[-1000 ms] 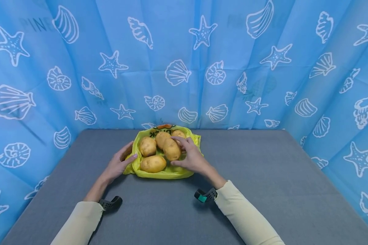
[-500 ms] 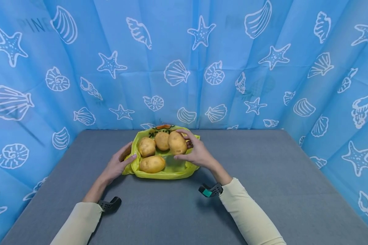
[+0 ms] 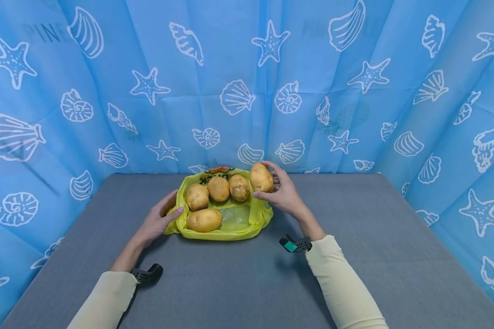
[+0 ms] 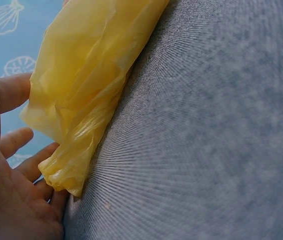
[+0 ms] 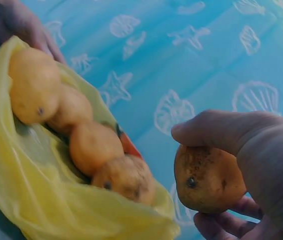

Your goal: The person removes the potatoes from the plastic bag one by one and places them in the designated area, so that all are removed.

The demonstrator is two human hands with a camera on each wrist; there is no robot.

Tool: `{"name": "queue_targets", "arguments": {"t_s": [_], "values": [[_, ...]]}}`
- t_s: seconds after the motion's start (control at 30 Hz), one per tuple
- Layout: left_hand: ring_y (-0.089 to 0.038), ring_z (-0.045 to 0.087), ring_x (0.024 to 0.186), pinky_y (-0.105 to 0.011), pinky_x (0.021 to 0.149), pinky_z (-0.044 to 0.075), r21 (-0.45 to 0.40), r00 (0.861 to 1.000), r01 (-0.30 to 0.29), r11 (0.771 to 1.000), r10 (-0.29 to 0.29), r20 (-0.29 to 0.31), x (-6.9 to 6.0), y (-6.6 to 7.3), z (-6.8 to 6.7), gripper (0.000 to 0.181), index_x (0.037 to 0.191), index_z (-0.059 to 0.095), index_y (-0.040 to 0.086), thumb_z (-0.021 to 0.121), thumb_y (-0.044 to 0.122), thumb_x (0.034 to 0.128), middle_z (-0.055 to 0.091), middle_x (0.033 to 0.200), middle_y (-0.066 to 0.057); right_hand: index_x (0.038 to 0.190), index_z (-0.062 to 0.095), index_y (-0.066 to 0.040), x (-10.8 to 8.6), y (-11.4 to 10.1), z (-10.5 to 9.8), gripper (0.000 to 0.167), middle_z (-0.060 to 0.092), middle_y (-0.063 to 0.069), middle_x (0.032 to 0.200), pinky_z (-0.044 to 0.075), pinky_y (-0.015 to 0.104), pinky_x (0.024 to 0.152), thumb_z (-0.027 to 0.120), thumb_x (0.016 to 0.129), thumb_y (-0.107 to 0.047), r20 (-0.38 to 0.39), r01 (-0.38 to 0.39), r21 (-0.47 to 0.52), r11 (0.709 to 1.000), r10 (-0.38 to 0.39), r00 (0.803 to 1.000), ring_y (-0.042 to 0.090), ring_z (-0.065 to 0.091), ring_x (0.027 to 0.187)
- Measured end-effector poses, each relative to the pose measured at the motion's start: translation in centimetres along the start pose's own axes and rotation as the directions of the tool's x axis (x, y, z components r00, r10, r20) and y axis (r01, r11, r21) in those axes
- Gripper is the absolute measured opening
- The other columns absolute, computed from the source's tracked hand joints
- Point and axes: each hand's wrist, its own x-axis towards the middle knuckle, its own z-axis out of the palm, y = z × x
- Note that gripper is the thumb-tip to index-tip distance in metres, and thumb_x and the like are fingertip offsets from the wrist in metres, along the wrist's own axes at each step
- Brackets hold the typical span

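Observation:
My right hand (image 3: 286, 192) holds a potato (image 3: 261, 177) between thumb and fingers, raised just above the right rim of a yellow plastic bag (image 3: 230, 235). In the right wrist view, that held potato (image 5: 209, 177) shows brown scuffs and a dark spot, apart from the bag. Several more potatoes lie inside the open bag: three in a row along the back, with a marked one (image 3: 239, 188) at the right, and a longer potato (image 3: 204, 220) at the front left. My left hand (image 3: 158, 220) rests at the bag's left end, its fingers loosely straight against the gathered plastic (image 4: 74, 165).
The bag lies on a grey cloth-covered table (image 3: 346, 256), near its back edge. Behind and at both sides hangs a blue curtain (image 3: 247, 55) printed with white shells and starfish. Black straps (image 3: 148, 274) sit on both wrists.
My right hand has lifted the potato from the bag's middle and carried it up and right, past the rim. The marked potato behind it is now uncovered. My left hand has stayed put.

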Motion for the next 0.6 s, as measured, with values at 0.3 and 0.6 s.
{"name": "queue_targets", "arguments": {"t_s": [0.3, 0.6], "values": [[-0.043, 0.027, 0.148, -0.062, 0.117, 0.023, -0.01, 1.0, 0.015, 1.0, -0.015, 0.002, 0.0, 0.1, -0.1, 0.069, 0.162, 0.023, 0.009, 0.056, 0.031, 0.1062, 0.031, 0.16, -0.025, 0.161, 0.028, -0.022, 0.2, 4.0, -2.0, 0.089, 0.026, 0.025, 0.146, 0.05, 0.057, 0.091, 0.081, 0.089, -0.023, -0.112, -0.146, 0.041, 0.988, 0.15, 0.982, 0.044, 0.048, 0.121], [-0.044, 0.027, 0.147, -0.062, 0.117, 0.023, -0.007, 1.0, 0.015, 1.0, -0.015, 0.001, -0.1, 0.1, -0.1, 0.069, 0.162, 0.023, 0.009, 0.056, 0.031, 0.1061, 0.031, 0.16, -0.025, 0.162, 0.029, -0.016, -0.2, 6.9, -2.2, 0.091, 0.036, 0.027, 0.138, 0.049, 0.052, 0.088, 0.081, 0.089, -0.027, -0.174, -0.215, -0.12, 0.969, 0.192, 0.966, 0.038, 0.048, 0.113]]}}
